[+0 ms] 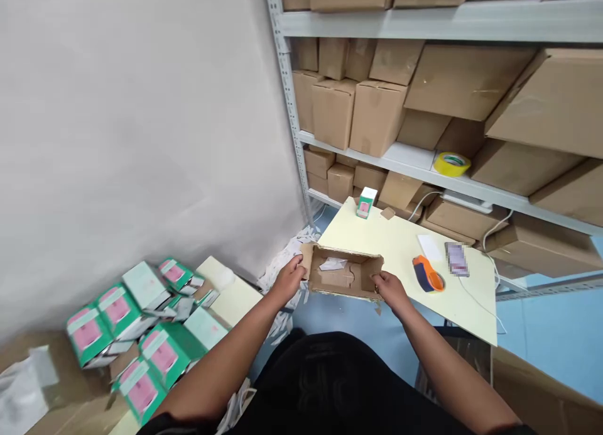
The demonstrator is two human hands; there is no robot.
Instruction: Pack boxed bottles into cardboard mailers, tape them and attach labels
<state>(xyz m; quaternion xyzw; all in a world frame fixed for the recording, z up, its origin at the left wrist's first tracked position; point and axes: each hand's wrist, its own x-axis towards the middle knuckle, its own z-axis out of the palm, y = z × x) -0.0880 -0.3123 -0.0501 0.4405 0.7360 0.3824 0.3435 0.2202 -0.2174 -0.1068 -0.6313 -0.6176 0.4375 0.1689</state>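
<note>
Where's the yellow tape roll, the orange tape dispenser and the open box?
yellow tape roll [451, 163]: head view, on its top rim.
orange tape dispenser [426, 273]: head view, middle of its body.
open box [351, 279]: head view, on its bare inside floor.

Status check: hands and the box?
Left hand and right hand grip the open cardboard box by its ends. Box at near edge of the tabletop. Tape dispenser just right, apart.

I can read no text from here. The pink labels on the green boxes [117, 334], left of the cardboard box [343, 275], are too small. The label on the small green carton [366, 202] beyond it is also illegible.
</note>
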